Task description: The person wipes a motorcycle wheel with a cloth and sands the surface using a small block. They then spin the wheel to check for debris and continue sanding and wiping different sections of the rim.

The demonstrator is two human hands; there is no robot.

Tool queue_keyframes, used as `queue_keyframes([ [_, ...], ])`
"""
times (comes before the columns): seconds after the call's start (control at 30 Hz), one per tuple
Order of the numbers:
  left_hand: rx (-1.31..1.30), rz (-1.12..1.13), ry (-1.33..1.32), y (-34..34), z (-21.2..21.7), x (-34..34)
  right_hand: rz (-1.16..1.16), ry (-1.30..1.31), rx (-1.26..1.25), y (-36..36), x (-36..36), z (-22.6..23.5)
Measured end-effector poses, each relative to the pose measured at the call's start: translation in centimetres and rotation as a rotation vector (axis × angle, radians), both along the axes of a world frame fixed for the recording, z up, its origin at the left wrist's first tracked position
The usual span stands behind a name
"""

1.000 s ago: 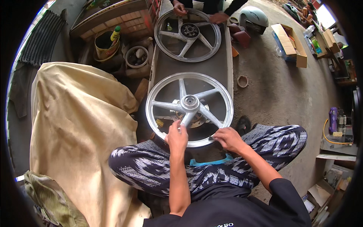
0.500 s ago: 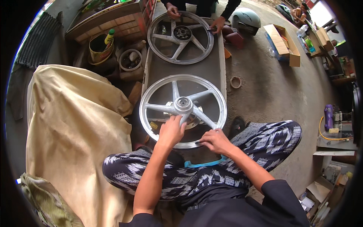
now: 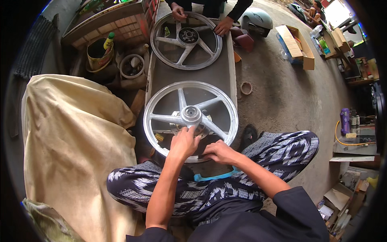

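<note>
Here, my left hand (image 3: 185, 141) sits curled round the near spoke (image 3: 194, 126) of the wheel (image 3: 191, 117), presumably steadying it | my right hand (image 3: 219, 151) bunches at the near rim (image 3: 193, 159), contents I cannot tell | wheel beneath both hands, likely for reach.

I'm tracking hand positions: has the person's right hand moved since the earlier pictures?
Yes, left: the right hand has shifted farther from the lower-right spoke of the near wheel.

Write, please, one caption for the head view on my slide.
Left grip and right grip at a silver five-spoke wheel, a co-worker behind a second wheel.
</note>
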State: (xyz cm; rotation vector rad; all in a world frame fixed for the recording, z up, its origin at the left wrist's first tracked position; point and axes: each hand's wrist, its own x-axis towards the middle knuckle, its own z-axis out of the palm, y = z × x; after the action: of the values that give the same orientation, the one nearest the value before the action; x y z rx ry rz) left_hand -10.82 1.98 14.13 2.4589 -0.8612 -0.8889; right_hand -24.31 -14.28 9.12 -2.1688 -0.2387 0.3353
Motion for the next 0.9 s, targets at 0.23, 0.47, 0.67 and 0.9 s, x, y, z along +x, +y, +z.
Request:
queue_keyframes([
  [0.23, 0.005, -0.001, -0.022, -0.4, 0.4, -0.1, 0.036, 0.097, -0.03, -4.4, 0.5, 0.8],
  [0.47, -0.04, 0.043, -0.41, 1.1, -4.4, -0.4, 0.022, 0.098, 0.084, 0.2, 1.0, 0.4],
  [0.67, 0.099, 0.224, -0.031, 2.7, -7.7, -0.3, 0.054, 0.111, -0.087, -6.1, 0.1, 0.0],
  [0.9, 0.068, 0.225, 0.038, 1.6, -9.4, -1.6, 0.119, 0.055, 0.009, -2.7, 0.9, -0.1],
])
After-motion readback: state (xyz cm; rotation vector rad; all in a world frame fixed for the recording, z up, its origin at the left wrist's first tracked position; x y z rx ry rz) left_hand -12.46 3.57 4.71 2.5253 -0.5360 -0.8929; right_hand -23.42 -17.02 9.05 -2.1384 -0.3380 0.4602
